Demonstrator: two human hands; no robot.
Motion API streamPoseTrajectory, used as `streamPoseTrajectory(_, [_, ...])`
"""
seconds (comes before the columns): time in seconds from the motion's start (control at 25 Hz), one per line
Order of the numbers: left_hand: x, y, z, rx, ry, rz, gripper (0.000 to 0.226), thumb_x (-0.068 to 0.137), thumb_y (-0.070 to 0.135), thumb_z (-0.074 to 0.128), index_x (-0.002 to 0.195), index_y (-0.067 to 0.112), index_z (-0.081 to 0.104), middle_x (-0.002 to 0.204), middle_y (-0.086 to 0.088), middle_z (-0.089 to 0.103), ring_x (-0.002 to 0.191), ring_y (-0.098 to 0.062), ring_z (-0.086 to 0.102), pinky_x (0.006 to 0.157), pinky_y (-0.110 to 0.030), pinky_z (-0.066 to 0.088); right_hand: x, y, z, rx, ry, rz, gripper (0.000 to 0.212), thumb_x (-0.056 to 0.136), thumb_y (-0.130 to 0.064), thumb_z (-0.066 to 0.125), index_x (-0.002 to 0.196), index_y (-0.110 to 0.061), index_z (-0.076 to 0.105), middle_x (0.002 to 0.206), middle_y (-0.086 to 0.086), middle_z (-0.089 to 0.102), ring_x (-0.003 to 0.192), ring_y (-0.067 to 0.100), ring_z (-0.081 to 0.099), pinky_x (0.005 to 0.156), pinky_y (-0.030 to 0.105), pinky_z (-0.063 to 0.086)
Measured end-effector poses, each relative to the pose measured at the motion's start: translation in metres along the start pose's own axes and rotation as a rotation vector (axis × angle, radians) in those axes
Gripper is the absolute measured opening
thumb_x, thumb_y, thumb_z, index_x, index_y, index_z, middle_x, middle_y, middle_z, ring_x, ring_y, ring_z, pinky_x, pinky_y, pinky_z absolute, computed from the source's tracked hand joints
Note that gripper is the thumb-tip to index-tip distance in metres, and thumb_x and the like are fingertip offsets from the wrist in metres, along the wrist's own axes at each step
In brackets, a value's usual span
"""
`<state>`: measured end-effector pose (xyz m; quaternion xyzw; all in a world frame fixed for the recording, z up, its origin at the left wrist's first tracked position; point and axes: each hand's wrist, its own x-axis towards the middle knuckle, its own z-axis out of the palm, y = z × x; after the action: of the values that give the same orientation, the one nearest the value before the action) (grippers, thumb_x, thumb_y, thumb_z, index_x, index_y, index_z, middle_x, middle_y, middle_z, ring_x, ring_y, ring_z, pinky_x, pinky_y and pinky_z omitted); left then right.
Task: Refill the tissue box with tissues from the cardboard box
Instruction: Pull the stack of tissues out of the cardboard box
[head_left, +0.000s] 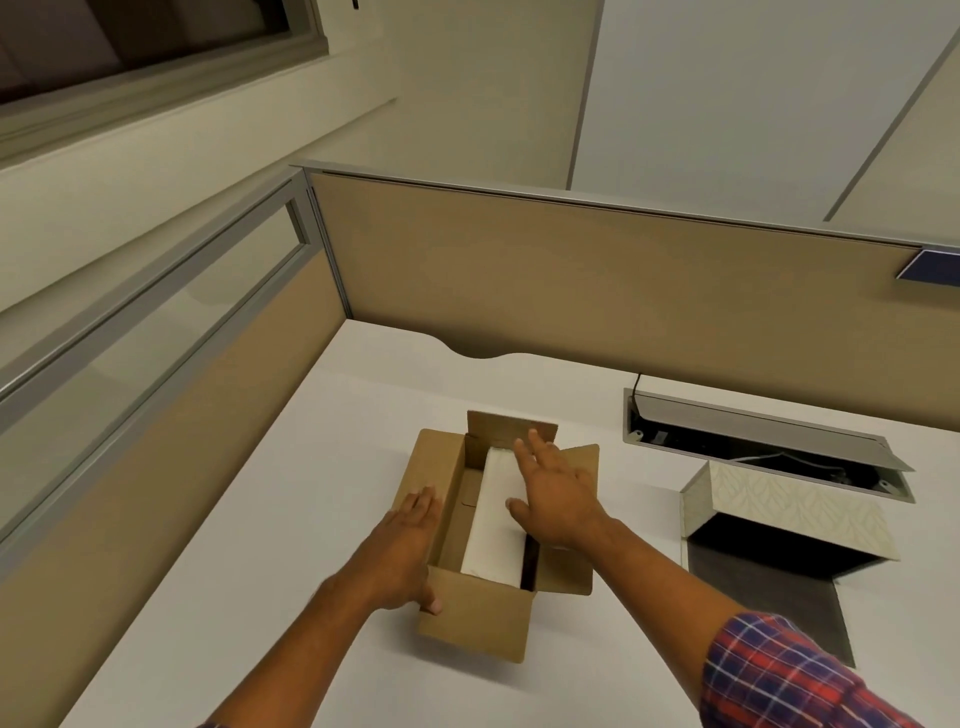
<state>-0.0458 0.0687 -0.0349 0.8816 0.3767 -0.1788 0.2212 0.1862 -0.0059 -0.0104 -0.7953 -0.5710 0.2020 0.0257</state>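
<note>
An open brown cardboard box (475, 618) stands on the white desk (291, 499) in front of me, flaps spread. A white stack of tissues (493, 535) lies lengthwise inside it. My left hand (408, 545) rests flat against the box's left flap and wall, thumb at the near corner. My right hand (553, 493) hovers over the tissues with fingers spread, holding nothing. To the right lies the cream patterned tissue box (795, 512), tipped on its side with its dark open bottom facing me.
A recessed cable tray (753, 441) with its grey lid raised sits in the desk behind the tissue box. Tan partition panels (597, 280) wall the desk at the back and left. A dark shadow lies on the desk below the tissue box.
</note>
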Motion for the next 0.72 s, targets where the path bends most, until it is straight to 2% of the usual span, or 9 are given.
streamPoseTrajectory(0.12, [0.002, -0.003, 0.006, -0.033, 0.039, 0.001, 0.143, 0.077, 0.048, 0.091, 0.168, 0.020, -0.015, 0.179, 0.001, -0.017, 0.166, -0.027, -0.007, 0.133, -0.042, 0.015, 0.019, 0.003, 0.000, 0.026, -0.036, 0.069, 0.091, 0.099, -0.050, 0.056, 0.166, -0.026, 0.000, 0.176, 0.002, -0.013, 0.162, 0.034, -0.001, 0.122, 0.066, 0.022])
streamPoseTrajectory(0.24, [0.003, -0.007, 0.012, -0.068, 0.069, 0.008, 0.142, 0.077, 0.049, 0.091, 0.168, 0.022, -0.015, 0.179, 0.004, -0.017, 0.166, -0.025, -0.006, 0.132, -0.041, 0.017, 0.034, 0.009, 0.005, 0.044, -0.091, 0.105, 0.091, 0.099, -0.047, 0.058, 0.165, -0.023, 0.002, 0.177, 0.002, -0.008, 0.162, 0.035, 0.001, 0.120, 0.068, 0.026])
streamPoseTrajectory(0.32, [0.004, -0.008, 0.015, -0.081, 0.090, 0.007, 0.141, 0.077, 0.050, 0.090, 0.168, 0.024, -0.015, 0.179, 0.005, -0.017, 0.166, -0.024, -0.005, 0.132, -0.040, 0.018, 0.043, 0.012, 0.008, 0.032, -0.113, 0.109, 0.090, 0.097, -0.047, 0.059, 0.164, -0.019, 0.007, 0.176, 0.003, 0.003, 0.160, 0.035, 0.008, 0.118, 0.066, 0.033])
streamPoseTrajectory(0.44, [0.004, -0.008, 0.020, -0.096, 0.129, 0.010, 0.136, 0.081, 0.050, 0.088, 0.168, 0.025, -0.013, 0.179, 0.006, -0.016, 0.167, -0.024, -0.003, 0.132, -0.040, 0.020, 0.053, 0.015, 0.010, 0.014, -0.111, 0.109, 0.084, 0.094, -0.046, 0.061, 0.160, -0.015, 0.020, 0.169, 0.007, 0.024, 0.152, 0.035, 0.028, 0.110, 0.058, 0.048])
streamPoseTrajectory(0.56, [0.004, -0.008, 0.023, -0.107, 0.149, 0.025, 0.131, 0.084, 0.049, 0.085, 0.168, 0.026, -0.012, 0.179, 0.008, -0.017, 0.167, -0.024, -0.001, 0.132, -0.040, 0.019, 0.058, 0.018, 0.012, 0.015, -0.112, 0.111, 0.078, 0.093, -0.045, 0.062, 0.157, -0.015, 0.028, 0.165, 0.006, 0.032, 0.142, 0.034, 0.040, 0.102, 0.051, 0.054])
streamPoseTrajectory(0.64, [0.003, -0.009, 0.019, -0.084, 0.115, 0.030, 0.133, 0.083, 0.053, 0.084, 0.168, 0.025, -0.013, 0.178, 0.006, -0.018, 0.167, -0.024, -0.004, 0.134, -0.041, 0.012, 0.059, 0.021, 0.012, 0.029, -0.108, 0.107, 0.077, 0.093, -0.043, 0.061, 0.157, -0.015, 0.028, 0.166, 0.005, 0.030, 0.143, 0.034, 0.040, 0.102, 0.051, 0.054])
streamPoseTrajectory(0.72, [0.003, -0.006, 0.011, -0.024, 0.097, 0.040, 0.132, 0.082, 0.065, 0.078, 0.169, 0.022, -0.012, 0.177, 0.004, -0.020, 0.166, -0.022, -0.012, 0.134, -0.044, -0.003, 0.056, 0.024, 0.012, 0.042, -0.105, 0.099, 0.079, 0.094, -0.044, 0.060, 0.160, -0.016, 0.024, 0.170, 0.005, 0.023, 0.149, 0.034, 0.033, 0.107, 0.056, 0.051])
